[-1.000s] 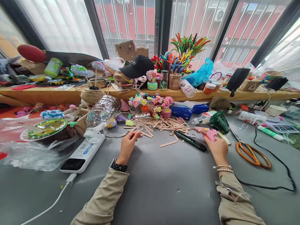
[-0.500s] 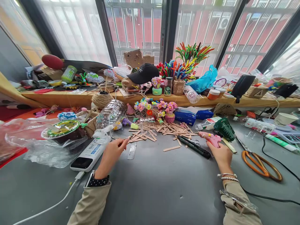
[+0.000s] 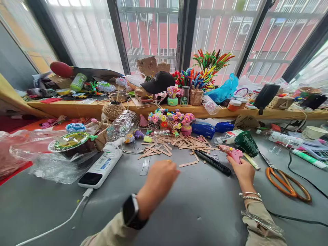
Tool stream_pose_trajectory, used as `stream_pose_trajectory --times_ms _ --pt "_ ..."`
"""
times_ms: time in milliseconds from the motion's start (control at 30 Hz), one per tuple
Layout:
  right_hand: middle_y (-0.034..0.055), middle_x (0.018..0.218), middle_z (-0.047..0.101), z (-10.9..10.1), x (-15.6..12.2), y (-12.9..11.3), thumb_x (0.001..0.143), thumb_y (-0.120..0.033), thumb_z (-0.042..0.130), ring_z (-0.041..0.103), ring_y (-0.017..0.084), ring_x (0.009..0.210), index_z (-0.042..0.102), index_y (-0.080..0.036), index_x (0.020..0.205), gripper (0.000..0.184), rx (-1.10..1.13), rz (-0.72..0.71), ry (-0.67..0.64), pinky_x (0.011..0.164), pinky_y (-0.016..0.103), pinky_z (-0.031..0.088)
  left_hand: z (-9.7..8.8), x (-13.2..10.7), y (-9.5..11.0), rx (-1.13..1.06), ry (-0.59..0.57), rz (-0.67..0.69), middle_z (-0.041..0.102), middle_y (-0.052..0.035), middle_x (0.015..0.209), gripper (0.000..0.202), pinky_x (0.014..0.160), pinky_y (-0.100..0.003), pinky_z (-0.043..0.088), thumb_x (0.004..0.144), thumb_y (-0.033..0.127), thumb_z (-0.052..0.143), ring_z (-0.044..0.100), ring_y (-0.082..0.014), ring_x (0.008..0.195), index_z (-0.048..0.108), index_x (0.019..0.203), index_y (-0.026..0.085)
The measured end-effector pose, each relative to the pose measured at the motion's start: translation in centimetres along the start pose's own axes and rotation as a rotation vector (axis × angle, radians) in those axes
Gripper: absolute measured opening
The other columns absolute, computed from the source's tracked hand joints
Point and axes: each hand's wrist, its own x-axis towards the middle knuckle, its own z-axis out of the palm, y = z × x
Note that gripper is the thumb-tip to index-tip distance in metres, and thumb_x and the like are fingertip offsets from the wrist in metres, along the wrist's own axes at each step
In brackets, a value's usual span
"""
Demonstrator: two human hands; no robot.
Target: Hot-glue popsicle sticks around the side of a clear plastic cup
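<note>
Table [image 3: 179,218]: grey, crowded along its far edge, bare in front of the person.

Strip [image 3: 101,167]: white power strip at the left, with its lead running off the near edge.

Scissors [image 3: 287,181]: orange handles, lying flat to the right of the right hand. A black cord [image 3: 302,177] passes close by them.

Sticks [image 3: 179,141]: a loose heap of flat wooden sticks at mid-table, beyond both hands.

Left hand [image 3: 161,177]: raised over the table centre and blurred, fingers curled inward. I cannot tell whether its grip holds anything. It is near the heap but not touching it.

Right hand [image 3: 243,172]: resting on the table, with its grip wrapped round the handle of the gun [image 3: 232,152]. The gun is pink and sits just right of the heap, with its nozzle pointing left toward it.

Black tool [image 3: 212,162]: long and slim, lying between the 2 hands with its right end just left of the gun.

Stick [image 3: 188,164]: 1 stick lying apart from the heap. It is the piece nearest the left hand.

Ruler [image 3: 145,166]: small and clear, left of that hand.

Judgement: glue work here is best done on the bare patch. Keep the nozzle low and aimed away from the left fingers, hold the stick by its far end, and keep the cord off the scissors.
</note>
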Motion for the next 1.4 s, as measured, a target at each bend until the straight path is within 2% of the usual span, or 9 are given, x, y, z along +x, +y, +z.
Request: stream_pose_trajectory --times_ms 100,167,300,400,733,967,1100,1233,1400 --pt "0.0089 0.056 0.059 -0.1 0.0 0.0 0.06 -0.06 0.045 0.049 0.019 0.053 0.06 -0.017 0.056 0.046 0.014 0.009 -0.006 0.048 0.028 0.033 1.6 2.1 5.8 -0.045 0.044 0.354 0.06 -0.0058 0.081 0.011 0.058 -0.026 0.041 0.082 0.021 0.046 0.056 -0.0178 0.076 0.055 0.08 0.016" --pt "0.0076 0.052 0.057 -0.2 0.0 0.0 0.06 -0.06 0.044 0.048 0.019 0.05 0.059 -0.017 0.054 0.045 0.023 0.01 -0.008 0.047 0.028 0.032 3.2 3.6 9.0 -0.036 0.101 0.486 0.059 -0.0063 0.083 0.012 0.057 -0.026 0.041 0.082 0.015 0.042 0.055 -0.0174 0.077 0.054 0.083 0.013" --pt "0.0062 0.047 0.055 -0.4 0.0 0.1 0.059 -0.059 0.045 0.047 0.018 0.048 0.056 -0.019 0.051 0.043 0.043 0.004 -0.002 0.048 0.028 0.032 6.9 6.7 13.2 0.055 0.219 0.521 0.056 -0.0137 0.103 0.029 0.069 -0.03 0.043 0.087 0.016 0.032 0.052 -0.0191 0.094 0.049 0.107 0.006" --pt "0.0046 0.042 0.053 -0.4 0.0 0.1 0.059 -0.06 0.045 0.045 0.017 0.045 0.054 -0.02 0.049 0.042 0.059 0.005 -0.006 0.047 0.027 0.032 8.7 8.5 14.4 0.093 0.201 0.408 0.05 -0.0165 0.12 0.037 0.086 -0.04 0.038 0.088 0.02 0.03 0.042 -0.0245 0.113 0.044 0.118 0.005" --pt "0.0051 0.049 0.054 -0.1 0.3 0.2 0.06 -0.06 0.043 0.045 0.017 0.049 0.05 -0.02 0.05 0.042 0.046 0.0 -0.01 0.048 0.027 0.031 8.3 11.2 14.1 0.12 0.183 0.473 0.059 -0.0133 0.102 0.03 0.087 -0.043 0.037 0.087 0.018 0.034 0.051 -0.0234 0.101 0.054 0.106 0.006" --pt "0.0039 0.047 0.053 -0.1 0.4 0.4 0.062 -0.059 0.042 0.045 0.016 0.047 0.053 -0.019 0.051 0.043 0.032 0.003 -0.018 0.047 0.027 0.032 8.8 11.8 13.8 0.114 0.207 0.559 0.058 -0.0103 0.096 0.027 0.085 -0.038 0.04 0.086 0.015 0.033 0.055 -0.0189 0.089 0.058 0.094 0.009" --pt "0.0052 0.05 0.055 -0.2 0.3 0.3 0.062 -0.058 0.043 0.046 0.017 0.049 0.057 -0.018 0.055 0.043 0.012 -0.008 -0.004 0.047 0.027 0.033 7.7 10.1 12.2 0.108 0.375 0.701 0.057 -0.0077 0.092 0.028 0.09 -0.043 0.037 0.086 0.014 0.029 0.056 -0.0166 0.079 0.055 0.095 0.01" --pt "0.0097 0.061 0.059 0.2 0.3 0.2 0.062 -0.055 0.046 0.051 0.021 0.059 0.061 -0.016 0.064 0.042 -0.017 -0.033 0.011 0.051 0.029 0.035 4.2 6.7 9.8 0.102 0.542 0.809 0.054 -0.0035 0.086 0.029 0.1 -0.045 0.029 0.085 0.009 0.026 0.054 -0.0137 0.076 0.054 0.091 0.012" --pt "0.0112 0.063 0.06 0.5 0.1 0.0 0.06 -0.056 0.048 0.053 0.022 0.062 0.062 -0.016 0.061 0.043 -0.053 -0.046 -0.015 0.052 0.029 0.036 1.3 1.1 4.7 0.05 0.499 0.724 0.054 -0.0014 0.092 0.025 0.107 -0.042 0.022 0.084 0.009 0.031 0.053 -0.0132 0.091 0.052 0.098 0.014"
